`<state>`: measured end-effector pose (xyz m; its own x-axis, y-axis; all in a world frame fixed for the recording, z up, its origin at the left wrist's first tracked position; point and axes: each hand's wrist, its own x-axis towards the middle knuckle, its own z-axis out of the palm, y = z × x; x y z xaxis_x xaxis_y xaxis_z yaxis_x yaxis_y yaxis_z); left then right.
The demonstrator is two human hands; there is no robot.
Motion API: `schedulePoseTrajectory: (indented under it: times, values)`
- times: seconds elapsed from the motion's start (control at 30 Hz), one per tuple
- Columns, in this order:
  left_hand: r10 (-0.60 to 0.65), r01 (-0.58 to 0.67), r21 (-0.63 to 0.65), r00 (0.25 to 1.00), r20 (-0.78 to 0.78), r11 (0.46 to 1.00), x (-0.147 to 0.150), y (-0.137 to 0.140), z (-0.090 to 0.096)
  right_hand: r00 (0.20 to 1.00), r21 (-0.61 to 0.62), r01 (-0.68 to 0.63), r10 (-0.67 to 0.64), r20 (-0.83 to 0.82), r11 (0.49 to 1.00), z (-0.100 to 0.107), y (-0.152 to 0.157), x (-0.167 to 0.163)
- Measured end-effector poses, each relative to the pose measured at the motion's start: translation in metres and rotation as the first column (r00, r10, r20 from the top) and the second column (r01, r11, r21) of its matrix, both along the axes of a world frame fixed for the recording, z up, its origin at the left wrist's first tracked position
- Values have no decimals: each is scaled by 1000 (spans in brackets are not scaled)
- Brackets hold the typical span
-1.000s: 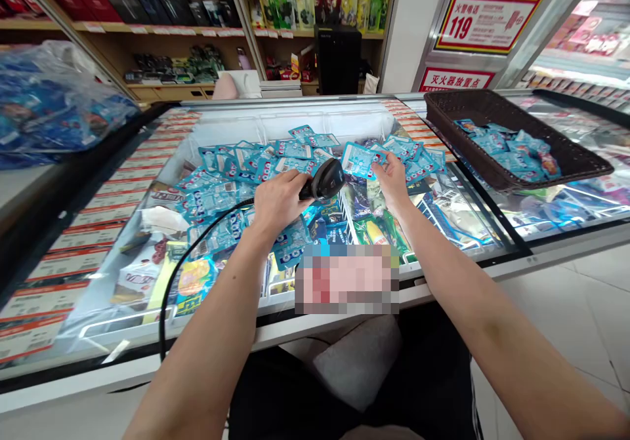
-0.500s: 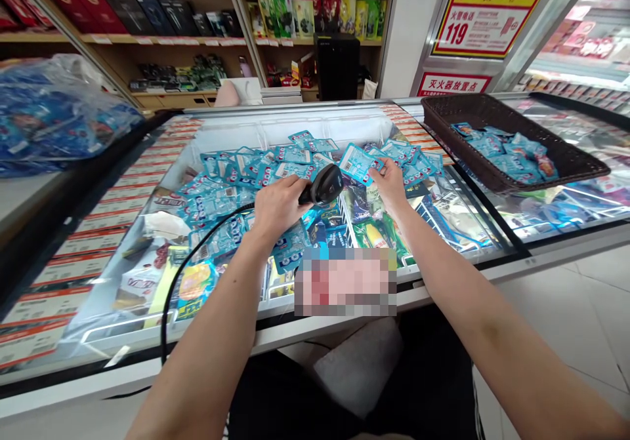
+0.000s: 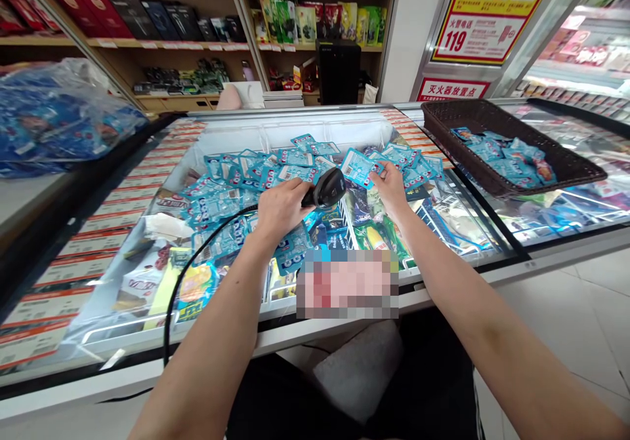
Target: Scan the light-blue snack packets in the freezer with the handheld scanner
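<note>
My left hand [image 3: 281, 208] gripped the scanner [image 3: 329, 189]; my right hand [image 3: 392, 189] pinched the packet [image 3: 363, 168] by its edge, sensibly leaving its barcode [image 3: 350, 166] uncovered.

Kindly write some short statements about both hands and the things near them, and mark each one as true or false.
1. The left hand holds a black scanner. True.
2. The right hand holds nothing. False: it holds a blue packet.
3. The brown basket contains small blue packets. True.
4. The scanner is cordless. False: a black cable runs from it.
5. The basket stands to the left of both hands. False: it is to their right.
</note>
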<state>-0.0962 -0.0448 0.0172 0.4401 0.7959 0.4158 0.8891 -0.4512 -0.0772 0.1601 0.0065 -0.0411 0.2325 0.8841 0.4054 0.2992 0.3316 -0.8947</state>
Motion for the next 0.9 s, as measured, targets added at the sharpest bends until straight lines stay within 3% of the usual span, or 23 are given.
schedulePoseTrajectory:
  times: [0.5, 0.63, 0.73, 0.9]
  values:
    - [1, -1, -5, 1000, 8, 1000, 0, -1, 2, 997, 16, 24, -25, 77, 1000, -3, 2, 0]
    - [23, -24, 17, 999, 24, 1000, 1, -1, 3, 985, 64, 94, -102, 141, 994, 2, -5, -1]
    - [60, -63, 38, 996, 72, 997, 0, -2, 4, 935, 121, 193, -220, 278, 974, 9, -12, -2]
    - [118, -127, 54, 982, 146, 990, -5, -1, 6, 755, 195, 318, -372, 540, 928, 17, -20, -7]
